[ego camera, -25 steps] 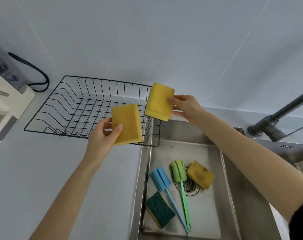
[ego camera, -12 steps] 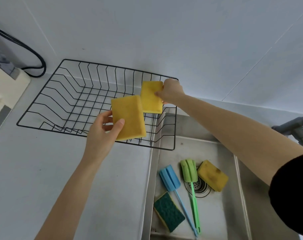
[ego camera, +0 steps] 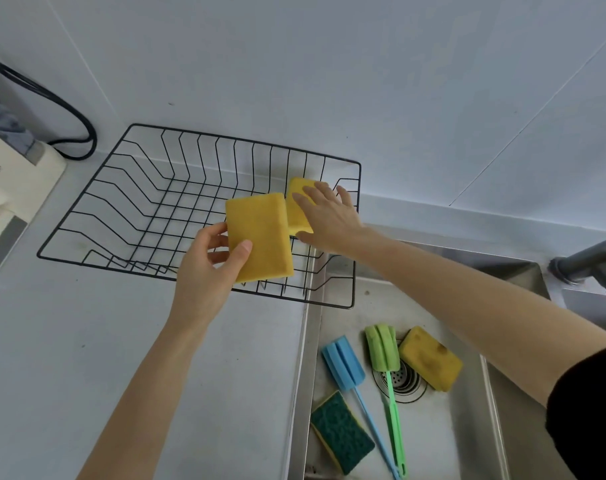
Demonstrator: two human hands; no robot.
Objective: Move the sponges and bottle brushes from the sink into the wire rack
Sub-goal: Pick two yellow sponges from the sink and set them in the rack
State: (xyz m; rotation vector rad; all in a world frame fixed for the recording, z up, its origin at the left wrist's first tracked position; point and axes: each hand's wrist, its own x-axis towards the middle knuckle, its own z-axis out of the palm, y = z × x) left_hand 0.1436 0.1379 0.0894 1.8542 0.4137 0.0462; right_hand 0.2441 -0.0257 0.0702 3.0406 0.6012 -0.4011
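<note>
My left hand (ego camera: 204,271) holds a yellow sponge (ego camera: 258,237) upright over the front edge of the black wire rack (ego camera: 242,143). A second yellow sponge (ego camera: 296,206) lies inside the rack at its right end. My right hand (ego camera: 329,220) is spread over it, fingers apart and resting on its top. In the steel sink (ego camera: 468,445) lie a blue bottle brush (ego camera: 343,363), a green bottle brush (ego camera: 381,348) across the drain, a stained yellow sponge (ego camera: 429,358) and a green-topped scouring sponge (ego camera: 343,433).
The rack stands on the grey counter left of the sink, its right end overhanging the sink's corner. A cream appliance (ego camera: 10,188) with a black cable (ego camera: 69,109) stands at the far left. A grey faucet (ego camera: 589,261) juts in at the right.
My right hand carried its sponge down into the rack's right end and spread its fingers over it. My left hand with its sponge has stayed near the rack's front edge.
</note>
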